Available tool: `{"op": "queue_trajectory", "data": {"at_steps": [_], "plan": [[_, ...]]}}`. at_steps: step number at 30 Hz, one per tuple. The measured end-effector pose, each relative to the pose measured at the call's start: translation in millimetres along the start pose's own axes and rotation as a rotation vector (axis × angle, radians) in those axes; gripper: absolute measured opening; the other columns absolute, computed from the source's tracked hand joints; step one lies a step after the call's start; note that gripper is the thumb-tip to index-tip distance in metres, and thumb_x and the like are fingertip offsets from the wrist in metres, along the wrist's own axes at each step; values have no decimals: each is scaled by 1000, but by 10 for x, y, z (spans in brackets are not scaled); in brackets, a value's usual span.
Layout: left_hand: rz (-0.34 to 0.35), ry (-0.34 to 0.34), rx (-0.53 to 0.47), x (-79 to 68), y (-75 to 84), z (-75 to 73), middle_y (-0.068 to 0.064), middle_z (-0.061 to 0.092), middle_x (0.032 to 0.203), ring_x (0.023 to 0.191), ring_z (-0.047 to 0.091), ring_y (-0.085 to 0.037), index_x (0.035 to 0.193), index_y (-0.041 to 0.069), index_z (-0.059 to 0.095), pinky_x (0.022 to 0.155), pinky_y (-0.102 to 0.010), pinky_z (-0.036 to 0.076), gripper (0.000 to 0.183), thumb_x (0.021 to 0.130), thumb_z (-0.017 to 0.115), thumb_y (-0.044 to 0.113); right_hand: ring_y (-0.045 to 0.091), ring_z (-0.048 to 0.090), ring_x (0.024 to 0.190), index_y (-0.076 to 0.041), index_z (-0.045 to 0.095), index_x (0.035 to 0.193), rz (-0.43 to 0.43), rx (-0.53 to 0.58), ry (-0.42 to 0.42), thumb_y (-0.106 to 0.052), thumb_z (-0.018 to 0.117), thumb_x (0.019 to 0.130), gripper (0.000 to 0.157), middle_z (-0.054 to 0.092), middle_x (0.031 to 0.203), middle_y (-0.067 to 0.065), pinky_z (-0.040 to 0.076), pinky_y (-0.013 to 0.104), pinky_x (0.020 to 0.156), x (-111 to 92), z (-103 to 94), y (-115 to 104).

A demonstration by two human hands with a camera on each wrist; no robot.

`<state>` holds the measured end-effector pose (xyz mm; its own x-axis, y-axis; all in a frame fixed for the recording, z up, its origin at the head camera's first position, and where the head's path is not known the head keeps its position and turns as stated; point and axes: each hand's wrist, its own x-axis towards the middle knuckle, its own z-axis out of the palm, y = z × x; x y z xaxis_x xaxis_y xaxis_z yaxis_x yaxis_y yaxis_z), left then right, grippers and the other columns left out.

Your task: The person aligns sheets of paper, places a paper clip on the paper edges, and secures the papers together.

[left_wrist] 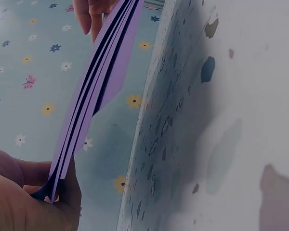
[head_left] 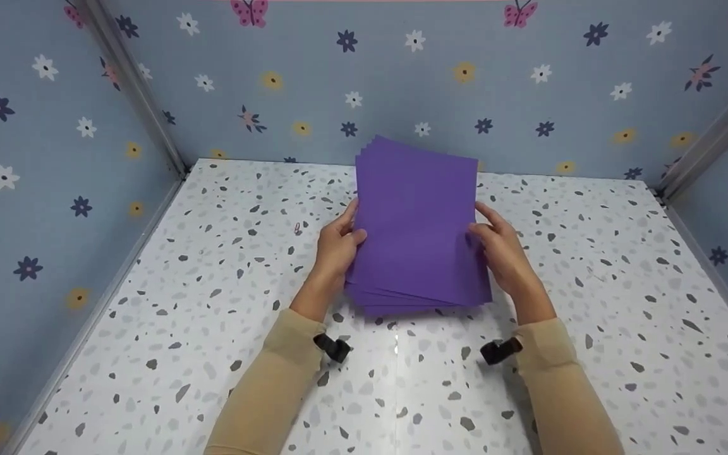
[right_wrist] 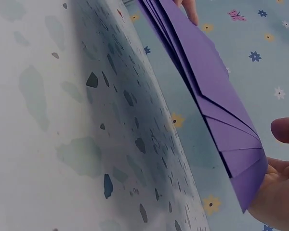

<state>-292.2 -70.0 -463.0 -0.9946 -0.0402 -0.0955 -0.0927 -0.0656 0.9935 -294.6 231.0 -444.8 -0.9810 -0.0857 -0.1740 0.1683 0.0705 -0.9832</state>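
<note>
Head, stack: purple paper stack [head_left: 416, 221] is between the two hands, over the middle of the counter [head_left: 617, 354], towards its far edge. Long axis runs near to far, slight skew. Sheets fanned, stepped at the far-left corner and along the near end.
Head, left grip: left hand [head_left: 335, 251] pinches the stack's left long edge, thumb on the front face.
Head, right grip: right hand [head_left: 504, 256] holds the right long edge, thumb in front, most fingers hidden behind.
Head, nearer hand: neither; both are at the stack, about level across it.
Head, clip: small reddish clip-like loop [head_left: 297, 228] on the counter, left of the left hand, towards the far-left corner.
Head, wall: flowered back wall [head_left: 389, 82] behind the stack's far end. Gap between them can't be judged from here.
Head, wrists: black wrist mount [head_left: 332, 348] at the left cuff, a matching one at the right.
Left wrist, stack: seen nearly edge-on, gaps between sheets, body held off the counter. Left thumb and fingers straddle the edge; right hand shows at the far side.
Right wrist, stack: sheet corners spread in steps by the right palm. Fingers against the paper, right thumb looks just apart from it; how firm that grip is, can't tell.
</note>
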Motion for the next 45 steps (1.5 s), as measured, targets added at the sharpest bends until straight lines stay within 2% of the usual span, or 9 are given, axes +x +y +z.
{"op": "queue_trajectory", "data": {"at_steps": [3, 8, 15, 22, 25, 31, 37, 40, 45], "plan": [[0, 9, 7, -3, 3, -1, -10, 54, 159, 146, 50, -23, 162, 31, 46, 120, -38, 40, 70, 102, 59, -2, 29, 37, 153, -24, 26, 171, -16, -10, 4, -22, 51, 111, 66, 35, 168, 18, 27, 48, 127, 4, 0, -22], [8, 24, 4, -32, 31, -1, -11, 61, 148, 136, 56, -24, 161, 34, 47, 116, -40, 45, 70, 102, 59, -2, 29, 37, 153, -23, 26, 171, -37, -15, -3, -22, 52, 110, 67, 35, 169, 18, 28, 48, 127, 14, -4, -50], [18, 8, 19, -74, 39, 34, -10, 63, 141, 128, 59, -24, 162, 34, 45, 111, -40, 48, 69, 103, 58, 0, 25, 53, 135, -23, 30, 170, -63, -56, 20, -18, 54, 109, 66, 58, 147, 19, 39, 43, 118, 3, -51, -39], [44, 7, 28, -98, 48, 19, -9, 62, 141, 127, 60, -23, 163, 34, 43, 110, -40, 48, 69, 105, 56, 0, 22, 59, 121, -25, 30, 170, -95, -71, 15, -17, 56, 108, 67, 66, 126, 11, 44, 38, 107, -14, -45, -37], [52, -2, 31, -100, 58, 14, -8, 63, 142, 126, 61, -22, 165, 33, 41, 109, -41, 49, 69, 106, 55, 0, 22, 60, 121, -26, 29, 170, -104, -81, 8, -16, 57, 108, 69, 67, 125, 12, 45, 39, 107, -18, -45, -35], [54, 3, 33, -70, 77, 34, -11, 66, 130, 115, 65, -25, 164, 32, 42, 100, -40, 55, 69, 105, 57, 0, 22, 61, 123, -26, 27, 171, -117, -92, 5, -11, 56, 108, 71, 64, 137, 20, 46, 39, 107, -34, -66, -40], [76, 4, 61, -49, 78, 29, -12, 67, 129, 114, 66, -24, 164, 31, 42, 99, -38, 55, 70, 105, 57, -1, 20, 64, 114, -25, 27, 171, -143, -102, 6, -8, 57, 108, 71, 67, 130, 18, 52, 32, 96, -34, -67, -34], [98, 5, 69, -43, 88, 24, -13, 68, 128, 112, 66, -25, 165, 29, 42, 98, -39, 56, 70, 105, 57, -3, 20, 64, 113, -26, 27, 170, -158, -119, 16, -7, 57, 108, 72, 68, 128, 17, 52, 32, 96, -17, -60, -37], [102, 0, 46, -46, 109, 11, -11, 68, 129, 115, 65, -25, 165, 32, 42, 100, -40, 56, 71, 105, 56, -3, 20, 65, 117, -28, 27, 170, -188, -138, 22, -5, 57, 108, 72, 69, 128, 18, 52, 32, 98, -2, -56, -31]]}}
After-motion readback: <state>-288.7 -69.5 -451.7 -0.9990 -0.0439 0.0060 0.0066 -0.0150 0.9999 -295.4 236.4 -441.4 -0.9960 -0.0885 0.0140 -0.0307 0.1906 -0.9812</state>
